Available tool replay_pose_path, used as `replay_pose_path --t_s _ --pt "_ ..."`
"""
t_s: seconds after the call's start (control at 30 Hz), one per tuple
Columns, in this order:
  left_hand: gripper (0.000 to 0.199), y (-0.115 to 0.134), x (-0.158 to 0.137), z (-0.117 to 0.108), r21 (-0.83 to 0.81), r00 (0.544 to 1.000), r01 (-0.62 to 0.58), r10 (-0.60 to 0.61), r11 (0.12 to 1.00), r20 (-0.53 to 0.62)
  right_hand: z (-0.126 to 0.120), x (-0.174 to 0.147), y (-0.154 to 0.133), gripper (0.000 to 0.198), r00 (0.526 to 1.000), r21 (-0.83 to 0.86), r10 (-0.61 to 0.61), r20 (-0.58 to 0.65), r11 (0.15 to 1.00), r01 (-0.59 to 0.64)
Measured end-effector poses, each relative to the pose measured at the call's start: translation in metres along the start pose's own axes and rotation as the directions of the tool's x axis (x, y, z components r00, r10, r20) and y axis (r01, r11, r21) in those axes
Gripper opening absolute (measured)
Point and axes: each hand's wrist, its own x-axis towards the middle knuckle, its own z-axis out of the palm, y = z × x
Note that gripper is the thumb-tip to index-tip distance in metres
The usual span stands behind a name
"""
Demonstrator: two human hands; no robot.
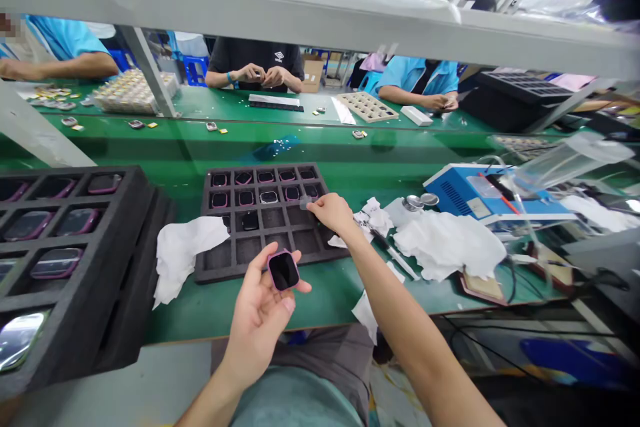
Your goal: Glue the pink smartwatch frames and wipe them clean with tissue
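Observation:
My left hand [263, 313] holds a square watch case [284, 271] with a purple-pink rim and a black glass face turned up, in front of a dark foam tray [220, 268]. Several similar watch cases sit in the tray's back two rows, and one dark case [249, 220] lies in the third row. Over the tray's right side, the fingertips of my right hand [331, 212] pinch a small, pale, see-through piece [306, 202]; its exact kind cannot be made out.
Stacked foam trays [135, 267] with larger cases stand at left. White cloths [185, 250] lie around the tray. On the right are a pen-like tool [397, 255], a blue-and-white machine [475, 197] and cables. A shelf beam [300, 10] crosses above; several co-workers sit opposite.

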Motion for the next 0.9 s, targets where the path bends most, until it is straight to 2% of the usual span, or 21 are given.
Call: replay_pose_path --t_s 0.1,0.23,0.27,0.33,0.4,0.47,0.6,0.9 --pt "0.059 0.0 0.0 0.005 0.001 1.0 0.003 -0.003 1.0 0.007 -0.013 -0.017 0.002 0.039 0.998 0.148 -0.064 -0.022 0.987 0.066" --pt "0.058 -0.008 0.005 0.011 0.017 0.999 -0.018 0.017 1.0 0.049 -0.036 -0.081 0.012 0.044 0.986 0.395 -0.166 -0.003 0.906 0.153" --pt "0.058 -0.01 0.007 0.013 0.028 0.998 -0.019 0.018 0.999 0.064 -0.041 -0.1 0.016 0.044 0.977 0.578 -0.213 0.023 0.8 0.161" --pt "0.058 -0.014 0.011 0.018 0.047 0.995 -0.014 0.01 0.999 0.101 -0.047 -0.134 0.023 0.044 0.958 0.779 -0.276 0.072 0.616 0.118" --pt "0.058 -0.016 0.014 0.024 0.052 0.99 -0.005 -0.002 0.999 0.143 -0.049 -0.157 0.028 0.042 0.943 0.863 -0.313 0.111 0.501 0.065" --pt "0.056 -0.017 0.016 0.031 0.055 0.985 0.012 -0.021 0.998 0.171 -0.049 -0.168 0.031 0.039 0.93 0.897 -0.334 0.152 0.442 0.012" --pt "0.054 -0.018 0.016 0.04 0.074 0.982 0.042 -0.055 0.996 0.183 -0.05 -0.168 0.035 0.035 0.916 0.898 -0.339 0.216 0.437 -0.05" --pt "0.053 -0.021 0.016 0.044 0.106 0.983 0.046 -0.063 0.993 0.171 -0.05 -0.168 0.038 0.039 0.916 0.866 -0.335 0.223 0.5 -0.027"
